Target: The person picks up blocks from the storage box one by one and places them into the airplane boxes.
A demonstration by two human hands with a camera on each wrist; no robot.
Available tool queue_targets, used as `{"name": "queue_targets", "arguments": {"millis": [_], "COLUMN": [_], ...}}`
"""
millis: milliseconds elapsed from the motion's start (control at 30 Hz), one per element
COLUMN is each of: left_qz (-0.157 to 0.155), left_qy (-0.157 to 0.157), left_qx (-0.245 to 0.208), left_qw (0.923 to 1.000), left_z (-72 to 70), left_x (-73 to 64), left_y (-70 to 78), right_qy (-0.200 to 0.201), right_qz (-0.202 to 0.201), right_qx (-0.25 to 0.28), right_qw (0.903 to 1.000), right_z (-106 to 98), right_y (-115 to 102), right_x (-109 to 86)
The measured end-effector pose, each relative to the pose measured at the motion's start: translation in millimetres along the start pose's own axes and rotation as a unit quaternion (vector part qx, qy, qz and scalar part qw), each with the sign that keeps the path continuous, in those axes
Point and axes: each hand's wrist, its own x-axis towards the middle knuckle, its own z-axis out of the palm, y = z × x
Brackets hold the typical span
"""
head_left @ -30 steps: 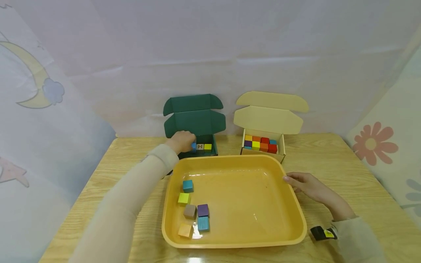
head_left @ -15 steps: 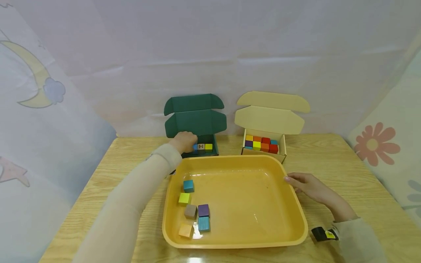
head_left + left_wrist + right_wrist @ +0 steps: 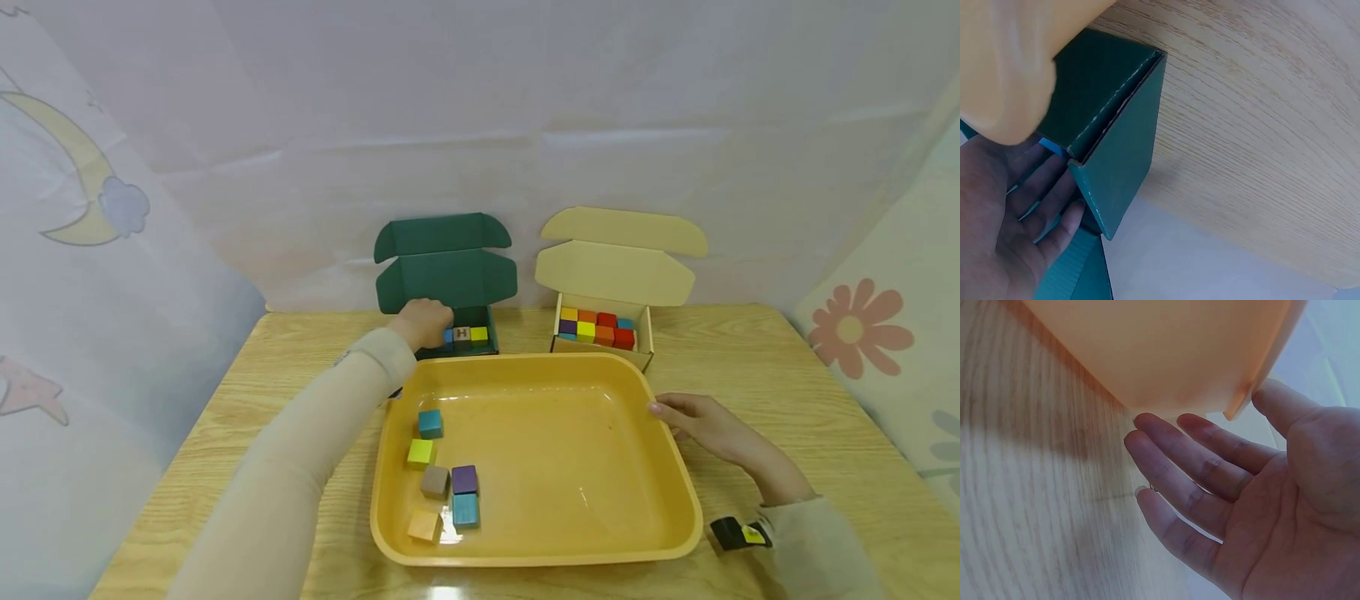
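Observation:
At the back left, my left hand [image 3: 423,322] reaches down into the green box [image 3: 489,329]. Its fingers [image 3: 1041,194] go in past the side wall, gently bent, close to a blue block [image 3: 448,337]; the thumb and most fingertips are hidden, so I cannot tell whether they pinch it. Right of the blue block sit a block marked H [image 3: 461,335] and a yellow block [image 3: 478,335]. My right hand [image 3: 708,429] holds the right rim of the yellow tray [image 3: 678,475], thumb at the rim, the other fingers [image 3: 1179,481] stretched out low along the outside wall.
Purple [image 3: 464,479], yellow-green [image 3: 422,452] and other blocks lie in the tray's left part. A cream box [image 3: 642,329] with its lid up stands behind the tray, holding several coloured blocks. A black strap [image 3: 727,533] shows by the right sleeve.
Inside the green box, the blue, H and yellow blocks have shifted very slightly to the right along with my left hand. My right hand and the tray stay where they were.

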Motion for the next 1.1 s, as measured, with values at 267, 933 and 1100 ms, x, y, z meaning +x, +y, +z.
{"name": "queue_targets", "arguments": {"millis": [267,933,1100], "left_qz": [-0.008,0.145,0.168], "left_qy": [0.023,0.151,0.170], "left_qx": [-0.010,-0.028,-0.013], "left_qw": [0.9997,0.9774,0.9709], "left_z": [-3.5,-33.9,-37.7], "left_x": [-3.7,-42.1,-53.1], "left_y": [2.0,33.1,37.3], "right_qy": [-0.002,-0.006,-0.007], "right_qz": [-0.003,-0.003,-0.002], "right_qx": [0.007,0.010,0.002], "right_qw": [1.0000,0.9999,1.0000], "right_z": [1.4,1.7,-1.2], "right_y": [3.3,0.3,-1.0], "right_x": [-0.1,1.4,-0.5]}}
